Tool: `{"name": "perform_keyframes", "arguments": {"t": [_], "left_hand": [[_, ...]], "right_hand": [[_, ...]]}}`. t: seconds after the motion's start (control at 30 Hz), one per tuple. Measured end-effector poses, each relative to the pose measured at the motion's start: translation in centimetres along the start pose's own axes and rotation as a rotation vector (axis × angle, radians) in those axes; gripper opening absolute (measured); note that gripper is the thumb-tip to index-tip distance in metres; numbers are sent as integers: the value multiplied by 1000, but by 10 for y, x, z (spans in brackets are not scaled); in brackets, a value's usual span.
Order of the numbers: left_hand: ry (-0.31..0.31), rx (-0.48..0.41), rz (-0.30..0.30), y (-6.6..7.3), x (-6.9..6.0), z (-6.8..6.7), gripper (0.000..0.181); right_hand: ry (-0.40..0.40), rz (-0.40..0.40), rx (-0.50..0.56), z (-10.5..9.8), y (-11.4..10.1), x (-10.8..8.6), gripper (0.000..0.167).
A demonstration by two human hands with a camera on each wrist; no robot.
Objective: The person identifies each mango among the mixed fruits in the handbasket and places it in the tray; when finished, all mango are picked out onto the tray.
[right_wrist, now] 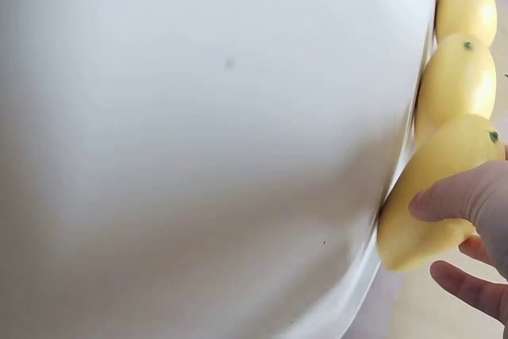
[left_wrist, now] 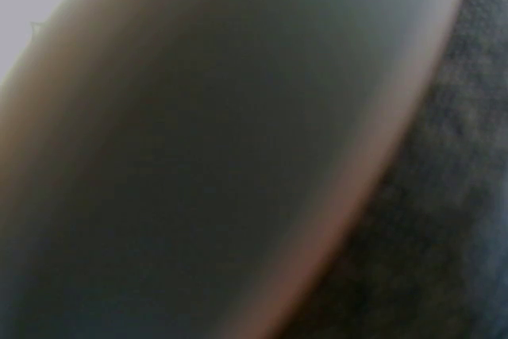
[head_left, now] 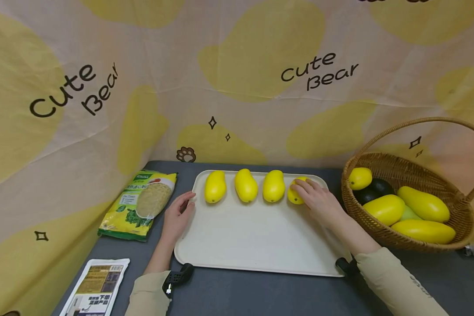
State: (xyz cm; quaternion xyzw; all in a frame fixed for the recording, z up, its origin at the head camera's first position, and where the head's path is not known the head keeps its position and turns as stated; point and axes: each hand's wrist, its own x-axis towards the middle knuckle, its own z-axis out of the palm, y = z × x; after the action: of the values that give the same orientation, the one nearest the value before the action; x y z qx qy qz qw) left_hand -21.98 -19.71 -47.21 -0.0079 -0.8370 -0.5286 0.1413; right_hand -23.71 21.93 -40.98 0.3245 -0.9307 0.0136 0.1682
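A row of yellow mangoes point(head_left: 246, 185) lies along the far side of a white tray point(head_left: 253, 245). At the right end of that row, my right hand point(head_left: 320, 202) holds a mango point(right_wrist: 429, 188); the right wrist view shows the thumb on its side and some fingers beyond it. My left hand point(head_left: 177, 218) is at the tray's left rim, fingers loosely bent, near the upper left corner. Whether it grips the rim I cannot tell. A blurred close shape fills most of the left wrist view.
To the right stands a wicker basket point(head_left: 468, 219) with a tall handle, holding yellow mangoes point(head_left: 424, 204), a dark fruit point(head_left: 373, 191) and a green one. On the left lie a yellow-green food bag point(head_left: 136, 204) and a white pouch point(head_left: 98, 285). A printed cloth point(head_left: 237, 87) hangs behind the dark table.
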Motion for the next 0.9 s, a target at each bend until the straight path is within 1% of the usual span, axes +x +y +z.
{"name": "perform_keyframes", "arguments": {"t": [0.1,0.27,0.4,0.57,0.8,0.9], "left_hand": [[2,0,-5,1,0,0,30],[-1,-6,-5,2,0,1,30],[-1,-9,-4,2,0,0,30],[-9,-7,-15,2,-1,-1,30],[-12,-29,-15,2,-2,-1,30],[-16,-37,-12,2,-2,-1,30]], "right_hand": [[-9,46,54,2,2,-3,61],[-28,158,198,3,4,-8,58],[9,206,280,2,2,-9,54],[45,216,316,4,2,-9,52],[56,205,323,7,2,-9,61],[57,209,323,7,2,-8,61]]}}
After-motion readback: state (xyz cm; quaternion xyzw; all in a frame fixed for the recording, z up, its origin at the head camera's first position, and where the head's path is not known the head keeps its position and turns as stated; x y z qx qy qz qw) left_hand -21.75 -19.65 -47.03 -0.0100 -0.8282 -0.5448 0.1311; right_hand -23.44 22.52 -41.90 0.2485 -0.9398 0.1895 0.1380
